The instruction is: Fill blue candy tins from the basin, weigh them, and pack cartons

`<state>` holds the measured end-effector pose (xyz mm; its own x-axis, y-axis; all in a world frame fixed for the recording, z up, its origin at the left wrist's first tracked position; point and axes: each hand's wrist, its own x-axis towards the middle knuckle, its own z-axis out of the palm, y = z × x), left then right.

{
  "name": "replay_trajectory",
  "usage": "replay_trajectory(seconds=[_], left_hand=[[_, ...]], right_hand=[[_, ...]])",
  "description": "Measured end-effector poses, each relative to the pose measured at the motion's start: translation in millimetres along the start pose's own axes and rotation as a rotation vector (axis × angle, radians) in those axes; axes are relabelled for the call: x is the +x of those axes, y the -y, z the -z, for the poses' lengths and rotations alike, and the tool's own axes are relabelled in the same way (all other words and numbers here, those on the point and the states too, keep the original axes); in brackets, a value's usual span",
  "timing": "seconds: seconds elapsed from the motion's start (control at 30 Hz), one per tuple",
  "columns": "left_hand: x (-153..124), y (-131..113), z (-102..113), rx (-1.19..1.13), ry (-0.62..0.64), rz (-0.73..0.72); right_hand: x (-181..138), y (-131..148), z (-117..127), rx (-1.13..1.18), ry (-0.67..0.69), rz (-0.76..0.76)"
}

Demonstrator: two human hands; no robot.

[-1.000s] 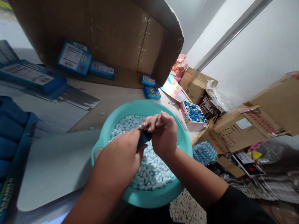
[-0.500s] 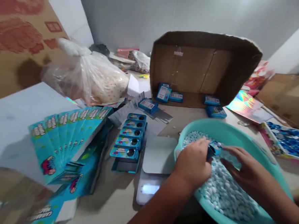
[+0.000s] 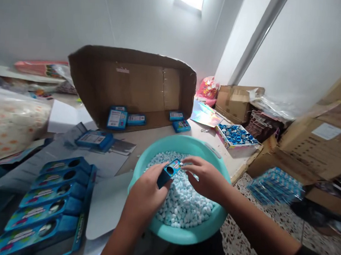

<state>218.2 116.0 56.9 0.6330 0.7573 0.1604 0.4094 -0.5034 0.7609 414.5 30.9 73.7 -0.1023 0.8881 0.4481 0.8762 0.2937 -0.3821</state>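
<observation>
A teal basin [image 3: 192, 146] full of small white and pale blue candy pieces [image 3: 183, 205] sits at the table edge in front of me. My left hand [image 3: 146, 191] is closed around a small blue candy box [image 3: 169, 171] held over the basin. The box's open end points up and to the right. My right hand [image 3: 205, 175] hovers just right of the box, fingertips pinched together at its opening; what they hold is too small to make out.
A tray of several blue boxes [image 3: 47, 200] lies at the left, with a white scale [image 3: 108, 200] beside the basin. An open cardboard carton [image 3: 132, 86] on its side holds a few blue boxes. Cardboard cartons [image 3: 310, 147] and a box of blue caps [image 3: 236, 135] stand at the right.
My view swung left and back to the right. The small box stayed in my left hand over the basin, and my right hand has come back to its opening.
</observation>
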Motion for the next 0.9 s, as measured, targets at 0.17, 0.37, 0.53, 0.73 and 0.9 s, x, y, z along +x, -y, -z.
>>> replay_trajectory(seconds=[0.17,0.37,0.53,0.73,0.9], left_hand=[[-0.3,-0.5,-0.8,-0.002,-0.036,-0.014],[-11.2,-9.1,0.6,-0.041,-0.135,-0.116],[-21.0,-9.4,-1.0,-0.14,-0.348,-0.083],[-54.9,-13.6,35.8,-0.107,-0.653,0.127],[-80.3,-0.4,81.7,0.277,-0.748,0.156]], right_hand=[[9.7,-8.3,-9.6,0.078,0.022,0.025],[-10.1,-0.5,1.7,0.077,-0.076,0.035],[-10.3,-7.5,14.7,0.027,-0.263,0.001],[-8.1,-13.7,14.4,0.153,-0.21,-0.13],[-4.1,-16.1,17.6,0.233,-0.219,-0.18]])
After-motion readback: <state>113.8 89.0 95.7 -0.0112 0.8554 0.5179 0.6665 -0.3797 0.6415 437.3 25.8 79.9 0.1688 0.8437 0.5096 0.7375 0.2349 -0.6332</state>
